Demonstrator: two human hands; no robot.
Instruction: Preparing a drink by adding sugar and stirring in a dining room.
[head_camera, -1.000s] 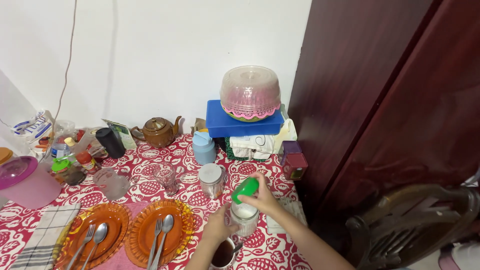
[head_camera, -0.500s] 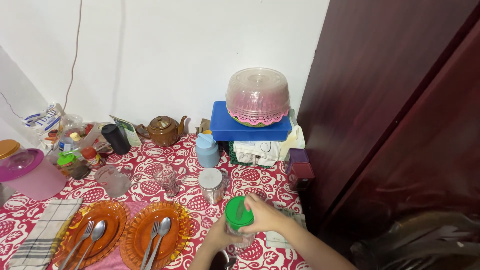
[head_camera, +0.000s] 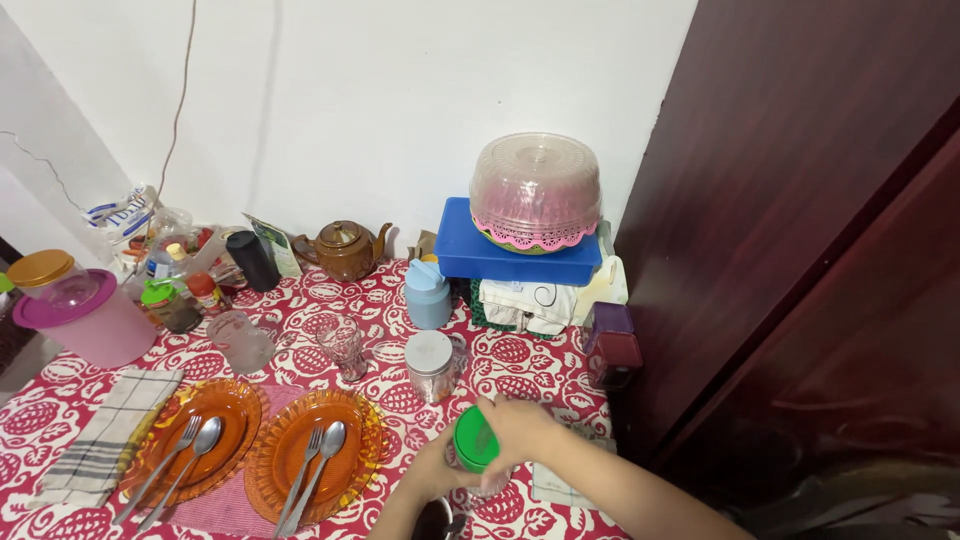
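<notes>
Centrally, my right hand (head_camera: 522, 432) grips the green lid (head_camera: 473, 440) atop the glass jar (head_camera: 480, 478), which my left hand (head_camera: 440, 475) clasps, above the red-patterned tablecloth (head_camera: 390, 310).

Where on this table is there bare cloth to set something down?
Bare cloth lies between the amber plates, clear drinking glass and white-lidded jar, and before the brown teapot. Crowded: the far-left bottles, and around both hands on the green-lidded jar.
</notes>
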